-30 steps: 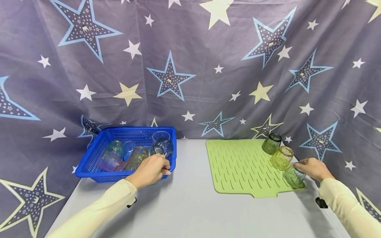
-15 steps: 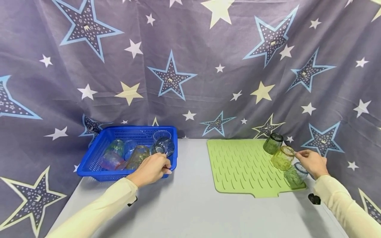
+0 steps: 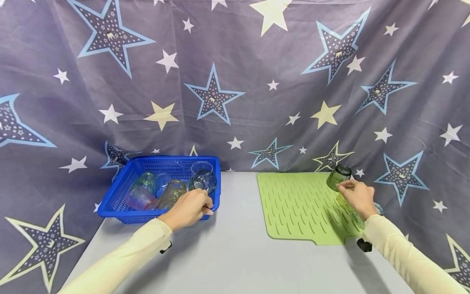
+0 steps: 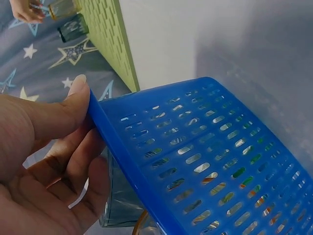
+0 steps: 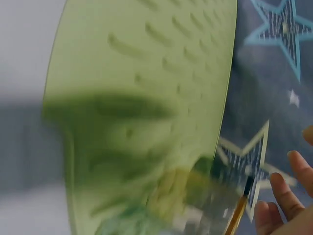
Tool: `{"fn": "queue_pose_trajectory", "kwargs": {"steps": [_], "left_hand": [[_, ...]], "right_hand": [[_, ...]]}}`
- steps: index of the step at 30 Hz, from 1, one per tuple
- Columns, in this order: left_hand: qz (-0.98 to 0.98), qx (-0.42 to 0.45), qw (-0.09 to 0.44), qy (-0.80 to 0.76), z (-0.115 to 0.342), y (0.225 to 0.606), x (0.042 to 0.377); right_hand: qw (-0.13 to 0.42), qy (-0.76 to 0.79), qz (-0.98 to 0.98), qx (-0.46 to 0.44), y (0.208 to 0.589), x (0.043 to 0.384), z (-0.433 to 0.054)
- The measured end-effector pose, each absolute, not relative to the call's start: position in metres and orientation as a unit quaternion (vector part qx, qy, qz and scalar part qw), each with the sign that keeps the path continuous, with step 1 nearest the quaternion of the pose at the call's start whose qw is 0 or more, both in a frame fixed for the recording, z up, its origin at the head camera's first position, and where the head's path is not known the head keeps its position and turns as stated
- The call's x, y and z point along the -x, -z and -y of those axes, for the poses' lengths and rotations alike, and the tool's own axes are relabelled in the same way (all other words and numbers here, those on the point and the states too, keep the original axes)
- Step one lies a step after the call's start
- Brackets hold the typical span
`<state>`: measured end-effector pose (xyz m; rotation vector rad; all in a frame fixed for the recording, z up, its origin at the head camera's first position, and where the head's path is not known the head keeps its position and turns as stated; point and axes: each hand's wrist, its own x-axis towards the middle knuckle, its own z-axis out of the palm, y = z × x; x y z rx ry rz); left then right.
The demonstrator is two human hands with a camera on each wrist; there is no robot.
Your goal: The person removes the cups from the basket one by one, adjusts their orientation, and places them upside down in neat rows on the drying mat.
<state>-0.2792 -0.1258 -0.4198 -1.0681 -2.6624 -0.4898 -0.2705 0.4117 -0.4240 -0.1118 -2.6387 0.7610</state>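
So the left hand (image 3: 191,206) pinches the rim of the blue basket (image 3: 128,213), while the right hand (image 3: 358,198) hangs over the right side of the green mat (image 3: 290,204), fingers loose, gripping nothing as far as I can tell. The dark green glass (image 3: 338,177) is just beyond those fingertips, with the yellow glass (image 3: 342,202) and pale green glass (image 3: 358,222) partly hidden below the hand and wrist. My worry is a knuckle or the sleeve (image 3: 400,241) clipping one of them, cos they're bunched near the mat's edge and one bump could topple the lot. Other risk imo: a tug on that rim tips the basket, and the pink glass (image 3: 139,198) and amber glass (image 3: 172,194), jumbled together in there, clink and maybe chip
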Motion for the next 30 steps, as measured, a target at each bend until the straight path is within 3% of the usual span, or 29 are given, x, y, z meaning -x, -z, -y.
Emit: {"fn": "queue_pose_trajectory", "kwargs": {"steps": [18,30], "left_hand": [[0.912,0.357,0.094,0.178,0.133,0.414,0.276],[0.915,0.36,0.087,0.158,0.129,0.415,0.275]], "right_hand": [[0.063,-0.376,0.923,-0.056,0.445,0.291,-0.282],[-0.021,-0.464,0.884,-0.059,0.461,0.296,-0.211]]}}
